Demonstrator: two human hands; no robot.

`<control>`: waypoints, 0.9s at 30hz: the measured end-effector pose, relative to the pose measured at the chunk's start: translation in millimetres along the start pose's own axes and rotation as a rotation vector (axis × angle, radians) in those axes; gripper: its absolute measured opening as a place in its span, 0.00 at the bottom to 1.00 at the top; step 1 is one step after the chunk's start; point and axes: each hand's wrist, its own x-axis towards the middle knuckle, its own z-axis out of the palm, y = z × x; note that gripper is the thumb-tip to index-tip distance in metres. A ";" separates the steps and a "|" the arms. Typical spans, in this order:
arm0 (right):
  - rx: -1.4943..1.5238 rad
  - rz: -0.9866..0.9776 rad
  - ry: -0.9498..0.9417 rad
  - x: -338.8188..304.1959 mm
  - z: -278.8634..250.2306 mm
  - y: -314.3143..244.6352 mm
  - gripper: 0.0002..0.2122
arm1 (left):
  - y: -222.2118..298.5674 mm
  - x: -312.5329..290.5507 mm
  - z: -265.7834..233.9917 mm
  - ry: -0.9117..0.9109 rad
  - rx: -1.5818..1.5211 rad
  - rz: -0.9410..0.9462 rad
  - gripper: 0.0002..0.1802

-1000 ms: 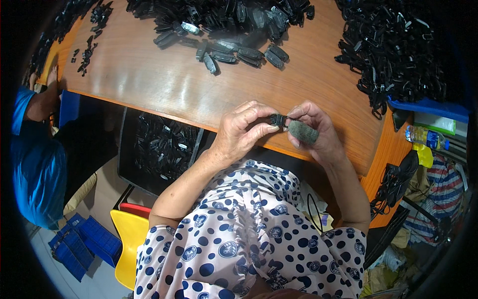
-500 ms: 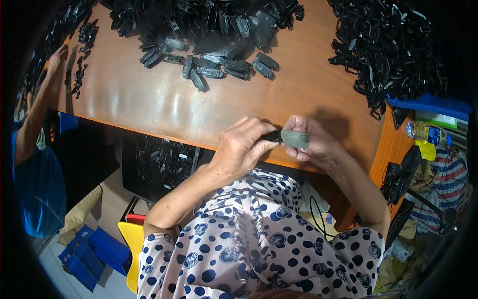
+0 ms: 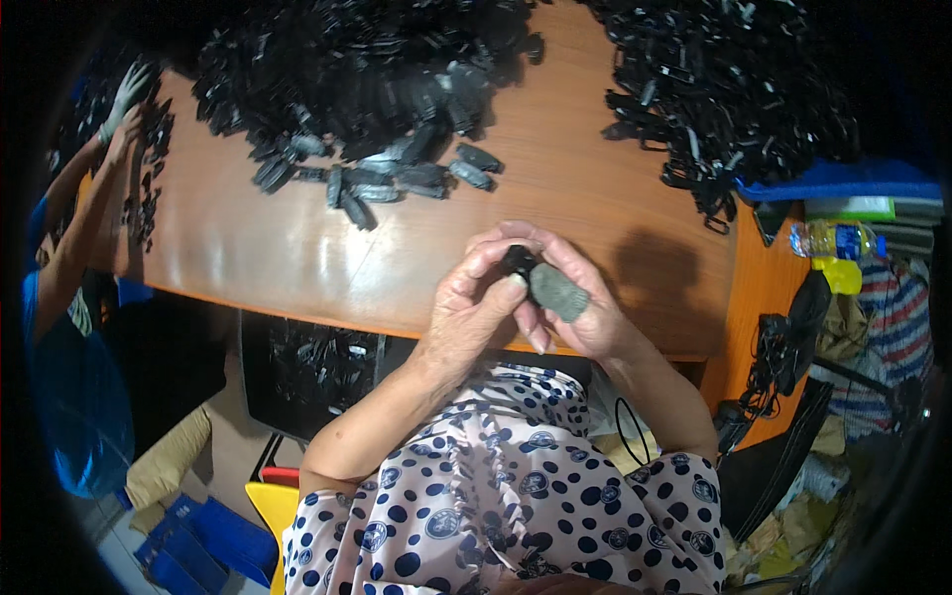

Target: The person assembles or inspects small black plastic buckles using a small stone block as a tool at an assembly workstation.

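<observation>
Both hands meet over the near edge of the wooden table (image 3: 416, 260). My left hand (image 3: 474, 293) pinches a small black plastic piece (image 3: 519, 260) between thumb and fingers. In my right hand (image 3: 585, 268) lies a grey-green block with a ridged end (image 3: 561, 292), close beside the black piece. Whether the two pieces are joined I cannot tell. My right fingers curl behind them, partly hidden. Beyond my hands, several loose dark grey oval pieces (image 3: 372, 188) lie at the front of a large heap of black plastic parts (image 3: 347, 79).
Another heap of black parts (image 3: 734, 89) covers the far right. A tray of black parts (image 3: 322, 372) sits below the table edge. At the left, a co-worker's gloved hand (image 3: 129, 94) reaches over parts. A plastic bottle (image 3: 838, 240) lies at the right. Blue bins (image 3: 213, 545) stand lower left.
My hands have drawn together and turned, with the black piece now more upright and the grey-green block tilted downward. The view has shifted. A co-worker's gloved hand now shows at the left.
</observation>
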 end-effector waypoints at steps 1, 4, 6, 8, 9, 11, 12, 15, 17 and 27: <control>-0.105 -0.031 -0.011 -1.1 -3.5 1.7 0.23 | 3.7 0.2 -4.8 -0.024 -0.003 -0.032 0.18; -0.514 -0.015 -0.032 -3.9 -8.1 -25.4 0.25 | 3.2 10.9 -20.9 -0.045 0.098 0.042 0.11; -0.890 -0.187 0.135 -2.7 -42.6 -32.4 0.22 | 23.5 19.9 -20.7 -0.014 0.308 0.230 0.06; -1.616 -0.329 0.339 8.6 -72.8 -72.2 0.19 | 45.3 33.5 -51.0 0.047 0.891 0.419 0.08; -1.816 -0.476 0.411 13.3 -91.2 -85.9 0.18 | 55.4 37.5 -53.5 0.099 1.059 0.376 0.08; -2.095 -0.501 0.439 26.2 -116.9 -97.8 0.18 | 74.3 44.2 -45.0 0.106 1.545 0.491 0.10; -2.137 -0.470 0.408 32.7 -121.8 -100.4 0.16 | 77.6 47.9 -47.2 0.113 1.550 0.499 0.10; -2.238 -0.387 0.353 49.8 -125.1 -106.3 0.13 | 81.7 59.7 -60.8 0.086 1.968 0.490 0.11; -2.299 -0.330 0.331 52.1 -121.2 -107.5 0.11 | 83.4 63.9 -69.0 -0.007 2.087 0.559 0.12; -1.388 -0.153 0.335 23.8 -74.8 -89.0 0.11 | 67.8 33.7 -68.8 0.051 1.562 0.476 0.12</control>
